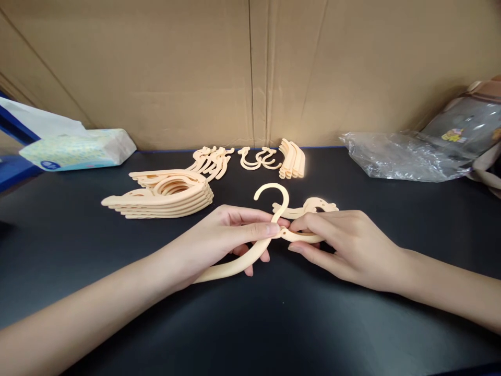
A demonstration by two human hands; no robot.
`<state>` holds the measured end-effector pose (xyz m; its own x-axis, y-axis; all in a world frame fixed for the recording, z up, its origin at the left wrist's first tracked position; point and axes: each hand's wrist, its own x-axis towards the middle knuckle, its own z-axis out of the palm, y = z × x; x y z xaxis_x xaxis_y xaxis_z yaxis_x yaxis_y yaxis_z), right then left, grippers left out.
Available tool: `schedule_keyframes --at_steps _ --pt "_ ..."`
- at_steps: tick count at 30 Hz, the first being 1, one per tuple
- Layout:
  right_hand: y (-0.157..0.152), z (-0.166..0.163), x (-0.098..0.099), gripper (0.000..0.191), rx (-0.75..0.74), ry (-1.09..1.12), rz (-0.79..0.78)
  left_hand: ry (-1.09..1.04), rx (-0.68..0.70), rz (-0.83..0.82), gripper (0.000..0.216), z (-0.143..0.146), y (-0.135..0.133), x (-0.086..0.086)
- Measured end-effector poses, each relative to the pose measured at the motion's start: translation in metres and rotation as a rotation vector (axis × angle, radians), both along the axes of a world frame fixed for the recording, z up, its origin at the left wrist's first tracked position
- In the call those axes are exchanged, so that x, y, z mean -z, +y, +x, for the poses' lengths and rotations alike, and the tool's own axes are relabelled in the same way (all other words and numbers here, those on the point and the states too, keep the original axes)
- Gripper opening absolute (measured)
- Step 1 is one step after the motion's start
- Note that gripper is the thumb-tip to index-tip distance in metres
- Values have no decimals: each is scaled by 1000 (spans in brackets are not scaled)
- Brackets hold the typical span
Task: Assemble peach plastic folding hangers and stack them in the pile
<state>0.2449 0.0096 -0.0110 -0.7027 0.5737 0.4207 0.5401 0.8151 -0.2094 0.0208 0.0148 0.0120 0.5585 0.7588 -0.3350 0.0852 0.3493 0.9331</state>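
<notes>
Cardboard backing (156,68), upright, behind a black tabletop (235,324). Items, left to right:

Tissue pack (86,149), one sheet drawn up. Stack of cream hanger parts (176,202), layered flat, beyond the left wrist.

Left hand (230,227): thumb above, fingers below, pinching a hooked piece (235,266). Long axis of that piece slants from lower left to upper right; hook uppermost, its mouth turned left.

Curved arm piece (303,237): meets the hooked piece at a joint just right of the left thumb tip, between both hands; runs rightward from there, roughly crosswise.

Right hand (348,248): thumb and fingers closed around the arm piece, fingertips near the joint; left thumb nearer still.

Crumpled clear plastic (407,156), far right, well apart from both hands.
</notes>
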Motion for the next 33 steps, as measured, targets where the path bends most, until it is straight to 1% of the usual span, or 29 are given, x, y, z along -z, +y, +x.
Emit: schedule_keyframes --at_steps 5,9,11,14,17,20,24,28,31,33 --pt "0 2 1 10 6 -15 18 -6 -36 -46 13 0 -1 -3" --pt "-1 1 -1 12 -37 -26 118 -12 -31 -68 14 -3 -1 -4" --pt "-1 0 -3 13 -37 -32 170 5 -5 -59 13 -3 0 -4" --pt "0 -1 -4 14 -29 -52 208 23 25 -40 15 -2 -1 -4" --pt "0 -1 -5 17 -26 -79 261 61 34 -13 14 1 -1 -4" --pt "0 0 -5 20 -31 -106 314 82 27 -1 11 1 -2 -3" --pt "0 0 -5 20 -31 -113 329 68 20 7 12 0 -2 0" --pt "0 0 -3 22 -30 -110 350 92 4 44 14 1 -5 -1" --pt "-1 0 -2 24 -51 -113 401 99 -35 51 15 3 -6 -2" --pt "-2 0 -2 25 -59 -129 441 106 -32 46 16 2 -5 -2"
